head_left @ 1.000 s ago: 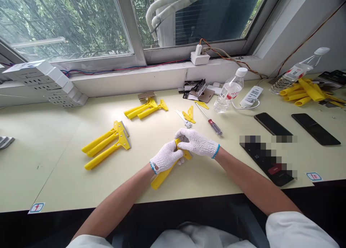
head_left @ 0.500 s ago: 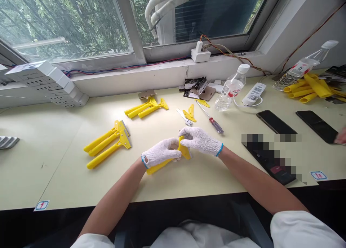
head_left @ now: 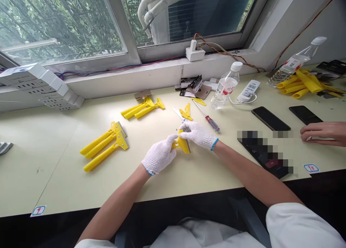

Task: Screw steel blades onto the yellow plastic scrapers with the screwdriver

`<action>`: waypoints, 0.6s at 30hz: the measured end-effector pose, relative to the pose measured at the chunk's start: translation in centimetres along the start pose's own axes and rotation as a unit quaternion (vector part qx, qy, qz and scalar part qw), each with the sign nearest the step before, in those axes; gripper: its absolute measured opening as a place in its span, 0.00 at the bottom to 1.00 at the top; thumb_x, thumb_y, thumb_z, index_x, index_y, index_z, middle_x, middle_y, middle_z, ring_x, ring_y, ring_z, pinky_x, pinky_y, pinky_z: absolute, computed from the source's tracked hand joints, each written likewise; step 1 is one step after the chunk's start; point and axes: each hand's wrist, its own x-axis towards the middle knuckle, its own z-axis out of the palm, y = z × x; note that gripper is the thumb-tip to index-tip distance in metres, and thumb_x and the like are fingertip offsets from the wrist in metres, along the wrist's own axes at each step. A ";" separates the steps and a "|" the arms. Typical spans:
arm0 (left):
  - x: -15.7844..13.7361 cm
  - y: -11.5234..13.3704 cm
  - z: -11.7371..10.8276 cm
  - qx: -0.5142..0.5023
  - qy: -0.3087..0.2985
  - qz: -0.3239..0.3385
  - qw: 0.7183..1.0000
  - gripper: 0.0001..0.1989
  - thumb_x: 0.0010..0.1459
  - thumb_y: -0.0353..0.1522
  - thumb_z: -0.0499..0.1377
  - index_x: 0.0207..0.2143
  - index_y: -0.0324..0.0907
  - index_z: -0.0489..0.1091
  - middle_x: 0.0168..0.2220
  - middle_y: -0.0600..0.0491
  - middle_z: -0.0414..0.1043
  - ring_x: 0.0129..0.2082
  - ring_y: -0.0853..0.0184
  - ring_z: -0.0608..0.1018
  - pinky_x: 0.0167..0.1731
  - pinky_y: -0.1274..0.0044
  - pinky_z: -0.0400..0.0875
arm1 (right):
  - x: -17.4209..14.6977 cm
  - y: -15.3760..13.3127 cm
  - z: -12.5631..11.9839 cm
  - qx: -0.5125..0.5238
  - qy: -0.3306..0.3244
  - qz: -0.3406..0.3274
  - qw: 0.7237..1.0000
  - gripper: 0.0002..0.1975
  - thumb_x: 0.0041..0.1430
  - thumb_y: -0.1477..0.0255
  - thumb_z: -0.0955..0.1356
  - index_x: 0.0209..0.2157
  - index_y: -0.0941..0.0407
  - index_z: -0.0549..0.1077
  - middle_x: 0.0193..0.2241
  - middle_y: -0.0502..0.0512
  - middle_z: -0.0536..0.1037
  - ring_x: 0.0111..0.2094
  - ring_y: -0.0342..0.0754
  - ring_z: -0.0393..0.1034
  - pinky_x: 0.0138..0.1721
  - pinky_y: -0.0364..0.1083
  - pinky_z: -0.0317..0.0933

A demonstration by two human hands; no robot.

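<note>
A yellow scraper [head_left: 184, 144] with a metal blade along its head is held low over the table in front of me. My left hand [head_left: 159, 155], in a white knit glove, is wrapped round its handle, most of which is hidden. The gloved fingers of my right hand [head_left: 199, 135] are pinched at the upper corner of the scraper head; any small part between them cannot be made out. Beyond the hands lie loose yellow plates [head_left: 186, 113], a metal blade [head_left: 178, 114] and a screwdriver [head_left: 212, 122] with a clear-and-red handle.
Several bladed scrapers [head_left: 106, 145] lie at left, with more yellow handles [head_left: 142, 109] behind. Black cards [head_left: 191, 85], a water bottle [head_left: 226, 85] and a power strip [head_left: 248, 91] stand farther back. Phones [head_left: 270, 118] lie at right, near another person's hand [head_left: 324, 133].
My left hand has turned and closed round the handle, now covering it. My right hand stays at the scraper head. The other person's hand has come farther into view at right.
</note>
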 end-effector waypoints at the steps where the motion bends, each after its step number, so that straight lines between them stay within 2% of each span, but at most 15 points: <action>1: 0.0 0.0 0.2 0.013 0.003 0.008 1.000 0.24 0.60 0.26 0.67 0.59 0.51 0.75 0.44 0.48 0.84 0.42 0.51 0.85 0.48 0.66 0.76 | 0.0 0.1 0.2 -0.009 -0.001 0.009 1.000 0.14 0.62 0.64 0.74 0.46 0.56 0.79 0.40 0.55 0.79 0.40 0.50 0.76 0.37 0.48 0.71; 4: -0.3 -0.2 1.2 0.112 0.015 0.043 0.993 0.24 0.63 0.26 0.64 0.61 0.49 0.76 0.45 0.47 0.84 0.41 0.52 0.85 0.45 0.66 0.77 | -0.1 -0.1 0.6 -0.029 -0.009 0.041 0.999 0.14 0.63 0.64 0.73 0.48 0.56 0.78 0.39 0.55 0.78 0.38 0.50 0.75 0.33 0.47 0.69; 9: -0.8 -0.7 3.1 0.280 0.061 0.092 0.954 0.22 0.67 0.25 0.61 0.61 0.45 0.76 0.43 0.47 0.86 0.39 0.54 0.85 0.43 0.67 0.78 | -0.5 -1.0 1.1 0.017 -0.029 0.090 0.995 0.10 0.63 0.66 0.73 0.44 0.55 0.75 0.37 0.53 0.78 0.33 0.50 0.76 0.29 0.47 0.70; 14: -1.1 -1.1 3.7 0.328 0.104 0.101 0.934 0.20 0.69 0.29 0.63 0.62 0.45 0.75 0.40 0.49 0.86 0.37 0.55 0.87 0.38 0.68 0.77 | -0.5 -1.0 1.6 0.164 -0.048 0.094 0.981 0.10 0.58 0.68 0.75 0.39 0.53 0.73 0.33 0.49 0.75 0.30 0.47 0.72 0.27 0.44 0.67; 18: -1.0 -1.2 3.3 0.329 0.111 0.099 0.933 0.20 0.69 0.31 0.65 0.62 0.42 0.75 0.37 0.47 0.86 0.36 0.53 0.87 0.35 0.69 0.74 | -0.3 -1.4 1.6 0.308 -0.055 0.140 0.939 0.11 0.58 0.63 0.75 0.36 0.53 0.73 0.30 0.50 0.75 0.30 0.47 0.71 0.28 0.44 0.67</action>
